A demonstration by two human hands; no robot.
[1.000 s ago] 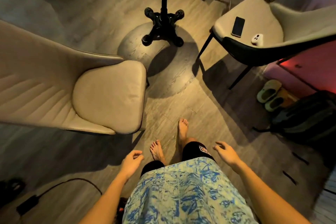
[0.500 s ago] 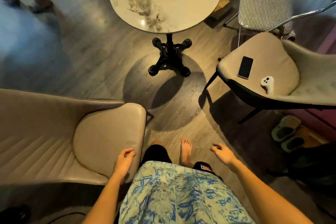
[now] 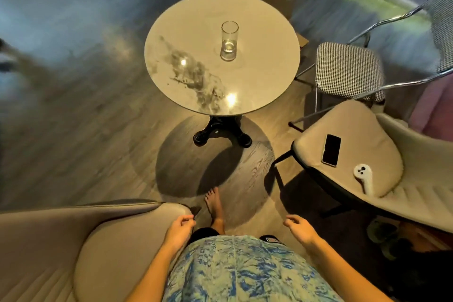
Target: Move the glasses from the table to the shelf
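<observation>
Fingers (image 3: 186, 219) loosely curled, left hand (image 3: 178, 230), right hand (image 3: 299, 227) low

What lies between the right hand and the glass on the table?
In the head view, only floor and the near part of the tabletop lie between the right hand and the glass; nothing stands there.

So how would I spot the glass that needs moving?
Find the round, pale marble-topped table on a black pedestal. A tall, straight-sided clear glass stands upright on its far half. It is the only thing on that tabletop.
</observation>
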